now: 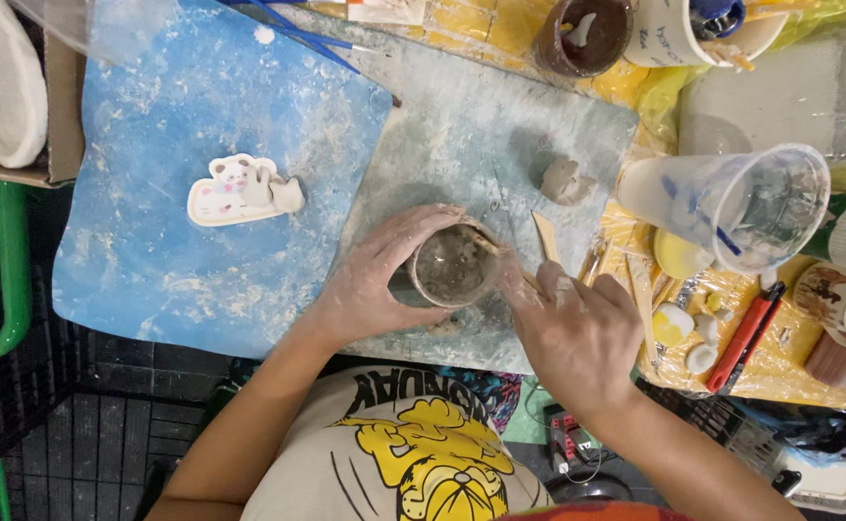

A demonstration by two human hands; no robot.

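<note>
Cradling the clay cup (452, 267) near the board's (500, 125) front edge, your left hand (370, 285) wraps its wall; your right hand (577, 338) pinches a wooden tool (500, 256) inside the rim; keep strokes light, support opposite each press.

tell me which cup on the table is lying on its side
The clear plastic cup at the right lies on its side, mouth toward the right. The clay cup in the left hand and the brown cup at the top stand upright.

One head-worn camera looks straight down — close over the worktable (500, 125) and lap
</note>
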